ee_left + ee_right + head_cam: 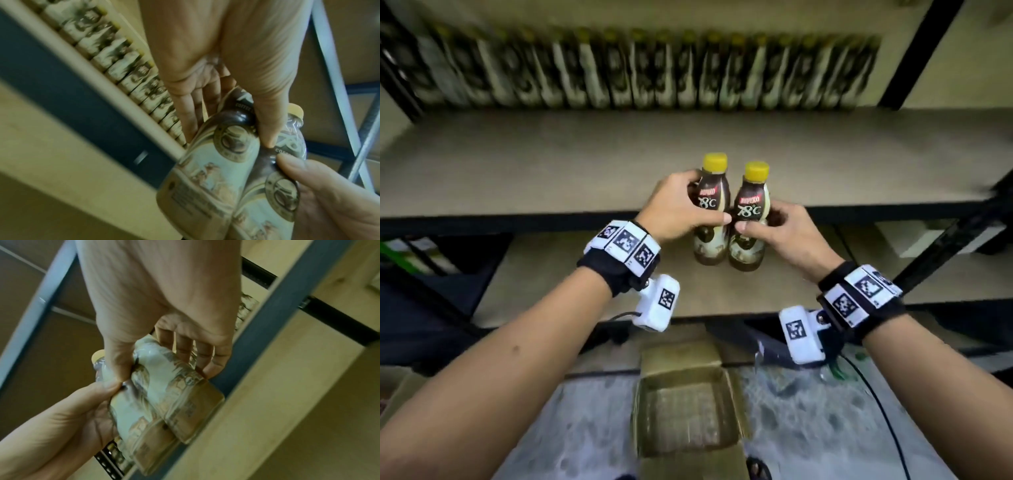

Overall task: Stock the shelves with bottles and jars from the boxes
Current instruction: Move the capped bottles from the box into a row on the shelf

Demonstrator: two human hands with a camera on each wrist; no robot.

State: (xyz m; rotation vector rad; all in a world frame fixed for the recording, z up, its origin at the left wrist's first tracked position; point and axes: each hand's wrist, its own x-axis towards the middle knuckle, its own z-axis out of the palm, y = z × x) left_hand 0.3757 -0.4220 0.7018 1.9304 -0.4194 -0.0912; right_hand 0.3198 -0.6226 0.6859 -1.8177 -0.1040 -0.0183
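Just before the shelf's (688, 161) front edge, two bottles (710, 212) stand upright side by side and touching, yellow caps up. Left hand (674, 209) grips the left bottle, right hand (774, 229) the right one. Bare board lies ahead; a bottle row (647, 72) lines the back.

We see two bottles (711, 209) (751, 219), dark brown and cream with yellow caps (715, 162), a tan shelf (551, 164) edged black, and black-and-white patterned wristbands (624, 246).
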